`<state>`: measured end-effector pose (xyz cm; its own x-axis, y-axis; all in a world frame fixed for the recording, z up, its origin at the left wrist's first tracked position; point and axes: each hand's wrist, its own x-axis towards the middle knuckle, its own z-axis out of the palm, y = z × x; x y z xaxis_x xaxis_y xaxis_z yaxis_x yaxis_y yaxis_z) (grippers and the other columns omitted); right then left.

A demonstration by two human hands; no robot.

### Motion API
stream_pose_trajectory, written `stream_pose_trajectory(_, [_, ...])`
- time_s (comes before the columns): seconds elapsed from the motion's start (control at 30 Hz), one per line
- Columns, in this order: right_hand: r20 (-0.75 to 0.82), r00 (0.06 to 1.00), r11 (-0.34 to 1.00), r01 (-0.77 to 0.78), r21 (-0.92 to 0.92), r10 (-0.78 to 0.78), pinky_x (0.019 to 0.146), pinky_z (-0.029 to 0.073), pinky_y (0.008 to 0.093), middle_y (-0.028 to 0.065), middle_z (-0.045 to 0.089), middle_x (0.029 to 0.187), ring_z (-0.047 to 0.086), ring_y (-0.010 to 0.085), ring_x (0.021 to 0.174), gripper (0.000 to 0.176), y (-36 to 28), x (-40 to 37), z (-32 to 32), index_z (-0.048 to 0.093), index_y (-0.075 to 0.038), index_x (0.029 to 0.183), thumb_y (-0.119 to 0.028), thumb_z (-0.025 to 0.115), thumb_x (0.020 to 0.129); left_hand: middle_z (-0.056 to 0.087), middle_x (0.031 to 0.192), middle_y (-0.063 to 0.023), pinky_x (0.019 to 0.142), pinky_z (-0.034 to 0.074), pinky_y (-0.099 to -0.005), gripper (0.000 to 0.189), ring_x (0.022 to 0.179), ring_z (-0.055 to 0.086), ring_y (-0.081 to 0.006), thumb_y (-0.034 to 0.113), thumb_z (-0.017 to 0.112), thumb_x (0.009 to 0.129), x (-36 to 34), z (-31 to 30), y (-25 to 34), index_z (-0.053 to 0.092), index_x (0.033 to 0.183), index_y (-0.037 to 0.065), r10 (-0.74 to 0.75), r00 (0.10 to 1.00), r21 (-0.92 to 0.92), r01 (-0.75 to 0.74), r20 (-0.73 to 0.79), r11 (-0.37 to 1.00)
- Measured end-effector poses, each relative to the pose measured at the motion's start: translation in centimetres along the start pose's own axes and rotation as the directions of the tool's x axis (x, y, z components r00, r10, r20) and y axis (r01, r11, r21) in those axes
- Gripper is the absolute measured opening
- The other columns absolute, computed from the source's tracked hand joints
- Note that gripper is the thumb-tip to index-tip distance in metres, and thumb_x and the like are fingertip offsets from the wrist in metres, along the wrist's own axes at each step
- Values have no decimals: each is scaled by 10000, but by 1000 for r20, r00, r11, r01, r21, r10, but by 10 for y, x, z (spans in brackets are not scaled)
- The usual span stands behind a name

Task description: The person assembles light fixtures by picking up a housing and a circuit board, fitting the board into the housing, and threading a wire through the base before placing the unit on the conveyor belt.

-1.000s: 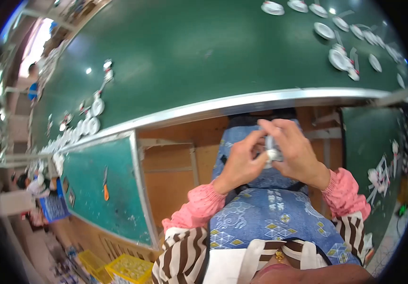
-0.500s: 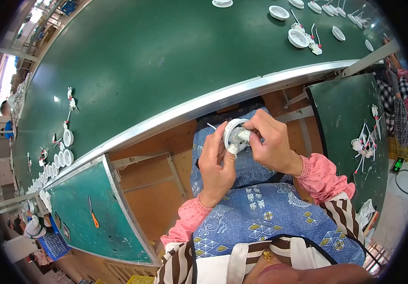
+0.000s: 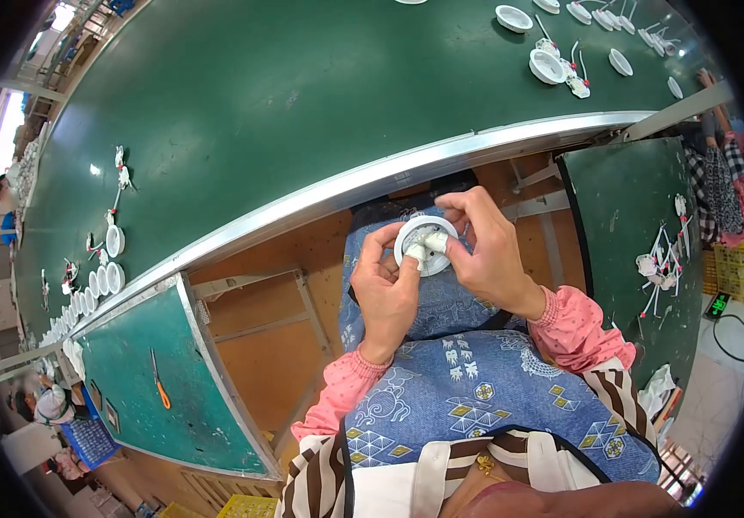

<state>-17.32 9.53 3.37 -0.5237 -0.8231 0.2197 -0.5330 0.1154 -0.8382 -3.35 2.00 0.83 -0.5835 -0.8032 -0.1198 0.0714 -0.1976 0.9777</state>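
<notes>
Above my lap, both hands hold one round white housing (image 3: pixel 405 239), its open side facing up toward the camera. My left hand (image 3: pixel 385 289) grips its left rim, the thumb pressed inside near the middle. At the right side my right hand (image 3: pixel 488 255) has its thumb inside the housing and its fingers round the far rim. Both thumbs look wrapped in white covers. Small parts inside the housing are partly hidden by the thumbs.
Green table (image 3: pixel 259 104) with a metal front edge. White cups (image 3: pixel 547 66) and wired parts lie at its far right, a row of cups (image 3: pixel 114 277) at left. Orange-handled scissors (image 3: pixel 162 393) lie on the left side table, wired parts (image 3: pixel 664 269) on the right one. A co-worker's arm shows far right.
The housing has turned from tilted sideways to facing the camera. My left thumb has moved from its lower rim to its inside, and my right fingers have shifted along the rim.
</notes>
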Motion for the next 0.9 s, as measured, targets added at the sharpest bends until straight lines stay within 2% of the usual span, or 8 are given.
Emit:
stream_pose_trajectory(0.13, [138, 988, 998, 62, 8, -63, 714, 514, 407, 158, 633, 965, 656, 345, 850, 309, 2, 0, 0, 631, 0, 1101, 59, 615, 799, 644, 1155, -138, 886, 576, -274, 314, 1039, 689, -190, -110, 571, 925, -1, -1, -2, 549, 1235, -64, -25, 1000, -41, 24, -11, 999])
stream_pose_trajectory(0.33, [133, 991, 996, -4, 93, -9, 742, 516, 418, 170, 651, 931, 664, 362, 850, 222, 2, -2, 7, 612, 14, 1017, 57, 565, 805, 669, 1082, -118, 823, 563, -251, 271, 1003, 686, -160, -110, 586, 913, -2, 0, 1, 585, 1180, -61, -1, 1000, -19, 1, 2, 1000])
stream_pose_trajectory(0.53, [73, 980, 924, -201, 324, 188, 738, 530, 365, 142, 668, 892, 686, 252, 823, 194, 24, -3, 28, 598, 17, 1004, 75, 547, 826, 680, 1035, -78, 752, 552, -243, 254, 941, 677, -129, -99, 602, 903, 19, -3, -17, 618, 1148, -31, -1, 999, 72, -1, 32, 997])
stream_pose_trajectory(0.57, [48, 981, 915, -193, 353, 188, 736, 537, 327, 115, 678, 908, 673, 179, 833, 168, 25, -4, 27, 598, 21, 1018, 68, 558, 861, 673, 1069, -78, 739, 561, -252, 320, 927, 680, -141, -83, 610, 905, 21, -6, -13, 596, 1218, -20, -12, 997, 149, 0, 76, 989])
stream_pose_trajectory(0.67, [-2, 969, 869, -220, 443, 246, 736, 541, 305, 109, 685, 941, 659, 142, 845, 154, 18, 1, 25, 597, 27, 1034, 48, 573, 883, 635, 1154, -90, 869, 569, -283, 410, 1032, 665, -177, -76, 604, 913, 17, 3, 9, 547, 1315, -24, 147, 989, 281, -148, 24, 948])
stream_pose_trajectory(0.7, [-16, 976, 881, -190, 434, 219, 729, 541, 290, 105, 685, 966, 648, 119, 855, 150, 18, 2, 23, 599, 30, 1048, 31, 589, 898, 615, 1195, -101, 875, 581, -298, 467, 1052, 665, -200, -50, 595, 929, 15, -2, 6, 497, 1384, -11, 115, 992, 352, -127, 55, 927])
stream_pose_trajectory(0.8, [-23, 976, 857, -178, 483, 216, 733, 544, 293, 106, 682, 978, 649, 124, 854, 161, 18, -3, 33, 599, 30, 1065, 24, 593, 904, 631, 1158, -89, 806, 586, -272, 411, 1047, 658, -171, -29, 585, 945, 9, 2, 0, 532, 1353, -17, -80, 996, -18, 80, 31, 997])
stream_pose_trajectory(0.9, [1, 981, 863, -171, 476, 194, 726, 539, 315, 122, 678, 955, 664, 169, 827, 173, 8, -2, 30, 605, 22, 1059, 18, 605, 886, 651, 1140, -90, 734, 568, -254, 406, 949, 657, -143, -47, 596, 917, 7, 1, -7, 553, 1320, -31, 25, 999, -5, -25, -27, 1000])
